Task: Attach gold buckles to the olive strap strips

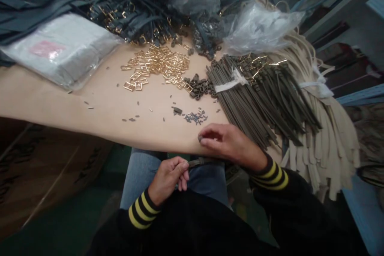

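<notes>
The person's left hand (171, 177) is pinching one end of a dark strap (196, 162) above the lap (144, 168), just below the table's edge. The right hand (229, 142) is closing its thumb and finger on a small dark bit (200, 138) over the edge; what it is cannot be told. The strap is not showing any gold buckle, so it seems unfinished. Past the hands, tiny metal pins (196, 117) are lying loose on the table (99, 124), then dark loops (199, 87), then many gold buckles (162, 64), so lots seems left. To the right, brown-green straps (249, 108) are lying in a pile, and gold buckles are showing at some ends, so those look further along.
</notes>
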Available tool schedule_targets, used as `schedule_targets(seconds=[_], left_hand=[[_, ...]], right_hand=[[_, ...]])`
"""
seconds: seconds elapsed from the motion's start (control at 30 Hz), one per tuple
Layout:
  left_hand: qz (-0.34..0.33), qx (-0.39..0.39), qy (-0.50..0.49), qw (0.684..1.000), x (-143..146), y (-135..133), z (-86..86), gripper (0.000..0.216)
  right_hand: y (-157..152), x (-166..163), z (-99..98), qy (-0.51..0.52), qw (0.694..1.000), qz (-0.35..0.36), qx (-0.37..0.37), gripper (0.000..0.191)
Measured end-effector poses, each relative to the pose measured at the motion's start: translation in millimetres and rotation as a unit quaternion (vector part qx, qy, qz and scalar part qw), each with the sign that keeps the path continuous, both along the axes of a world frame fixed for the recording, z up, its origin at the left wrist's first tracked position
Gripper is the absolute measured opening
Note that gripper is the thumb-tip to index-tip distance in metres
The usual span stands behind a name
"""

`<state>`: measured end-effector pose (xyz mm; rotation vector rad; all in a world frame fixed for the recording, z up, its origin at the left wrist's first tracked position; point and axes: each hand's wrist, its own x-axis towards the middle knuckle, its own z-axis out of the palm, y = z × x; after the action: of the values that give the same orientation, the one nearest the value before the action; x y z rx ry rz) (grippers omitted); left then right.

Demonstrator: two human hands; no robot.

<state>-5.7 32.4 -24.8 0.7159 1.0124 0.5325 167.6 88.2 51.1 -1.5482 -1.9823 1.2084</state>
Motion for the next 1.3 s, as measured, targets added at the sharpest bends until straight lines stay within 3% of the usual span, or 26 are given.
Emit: schedule_targets(seconds=[0.07,0.13,0.27,0.53,0.7,0.8,0.93,1.13,1.3], left_hand=[[-0.004,0.008,0.000,1.000,1,-3,1.5,0.036],[-0.009,0.016,-0.001,1.000,3,-6,3.2,0.035],[-0.017,0.047,0.006,0.999,6,-15,7.3,0.031],[-0.019,0.086,0.006,0.996,7,-29,17.8,0.029],[-0.014,0.098,0.025,0.995,9,-31,23.3,0.026],[-0.011,0.099,0.035,0.994,10,-31,25.0,0.026],[-0.008,0.092,0.026,0.995,8,-29,15.4,0.028],[-0.008,0.042,0.017,0.999,3,-27,-13.7,0.032],[-0.008,0.026,0.014,1.000,2,-27,-19.2,0.032]], right_hand=[[-32,-3,-7.3,0.052,0.994,-0.026,-0.095,0.009],[-56,-5,-16.6,0.073,0.986,-0.072,-0.129,0.012],[-79,-8,-25.7,0.063,0.986,-0.118,-0.099,0.010],[-90,-8,-26.3,0.072,0.985,-0.136,-0.072,0.006],[-95,-10,-24.2,0.133,0.976,-0.138,-0.108,0.007],[-96,-11,-22.6,0.107,0.980,-0.144,-0.086,0.007],[-92,-9,-35.1,0.116,0.979,-0.145,-0.087,0.012],[-83,-7,-75.7,0.235,0.946,-0.125,-0.183,0.016],[-82,-7,-81.3,0.258,0.927,-0.141,-0.234,0.020]])
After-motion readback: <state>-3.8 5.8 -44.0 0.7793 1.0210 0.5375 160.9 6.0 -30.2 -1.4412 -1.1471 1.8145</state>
